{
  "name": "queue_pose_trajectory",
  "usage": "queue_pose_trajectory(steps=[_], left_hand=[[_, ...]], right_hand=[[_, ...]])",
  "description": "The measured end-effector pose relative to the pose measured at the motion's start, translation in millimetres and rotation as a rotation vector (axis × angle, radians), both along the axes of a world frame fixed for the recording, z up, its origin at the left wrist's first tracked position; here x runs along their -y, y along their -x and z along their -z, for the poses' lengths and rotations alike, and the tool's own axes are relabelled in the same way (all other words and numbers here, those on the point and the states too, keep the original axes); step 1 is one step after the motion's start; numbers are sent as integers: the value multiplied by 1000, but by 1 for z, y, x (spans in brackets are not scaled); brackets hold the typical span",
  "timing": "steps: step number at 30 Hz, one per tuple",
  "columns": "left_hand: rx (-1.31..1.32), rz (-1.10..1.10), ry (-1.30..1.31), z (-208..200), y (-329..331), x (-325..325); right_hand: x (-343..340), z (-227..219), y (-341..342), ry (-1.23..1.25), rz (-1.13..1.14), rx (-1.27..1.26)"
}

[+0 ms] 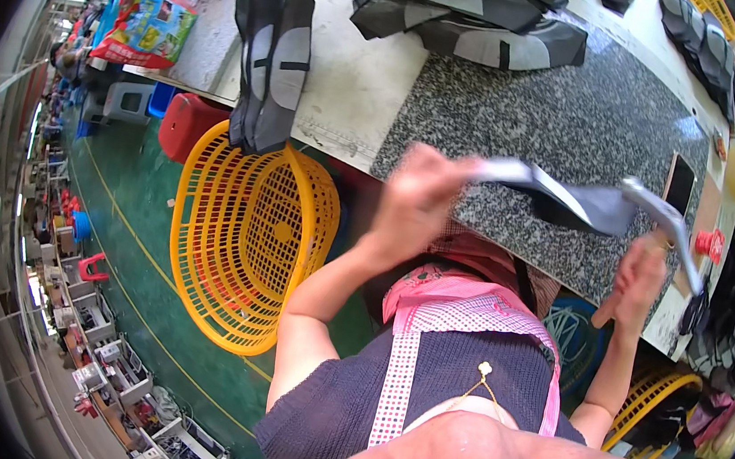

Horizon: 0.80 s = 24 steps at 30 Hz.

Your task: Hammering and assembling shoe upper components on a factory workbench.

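Note:
My left hand [425, 191], blurred by motion, is closed on one end of a grey-and-black panel [585, 208]. The panel stretches to the right, curled, above a speckled grey stone slab [488, 108]. My right hand [640, 276] grips the wooden handle of a hammer [672, 227]. Its long, curved metal head lies close to the panel's far-right end; I cannot tell whether they touch. Similar panels lie in a pile [495, 41] at the slab's far edge. Several more panels [279, 68] hang over the table's front edge on the left.
A phone [679, 183] and a red spool [708, 246] lie at right. A yellow basket [190, 256] stands below the table at left, near a red stool [188, 126]. Another yellow basket [636, 397] is at lower right. A colourful bag [149, 27] sits far left.

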<state>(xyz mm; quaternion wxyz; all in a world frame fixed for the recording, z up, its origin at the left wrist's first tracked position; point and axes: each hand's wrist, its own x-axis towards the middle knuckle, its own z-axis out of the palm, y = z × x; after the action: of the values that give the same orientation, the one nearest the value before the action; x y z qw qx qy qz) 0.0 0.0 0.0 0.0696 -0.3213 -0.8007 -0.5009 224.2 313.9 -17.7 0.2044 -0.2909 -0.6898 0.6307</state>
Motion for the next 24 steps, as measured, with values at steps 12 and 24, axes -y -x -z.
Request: queue_pose_trajectory(steps=[12,24], left_hand=[[-419,-688,1174,56,140,139],[-992,-192,625,-47,194,-157]], right_hand=[[-18,19,48,106,-33,85],[-5,24,254,-898,-66,-417]])
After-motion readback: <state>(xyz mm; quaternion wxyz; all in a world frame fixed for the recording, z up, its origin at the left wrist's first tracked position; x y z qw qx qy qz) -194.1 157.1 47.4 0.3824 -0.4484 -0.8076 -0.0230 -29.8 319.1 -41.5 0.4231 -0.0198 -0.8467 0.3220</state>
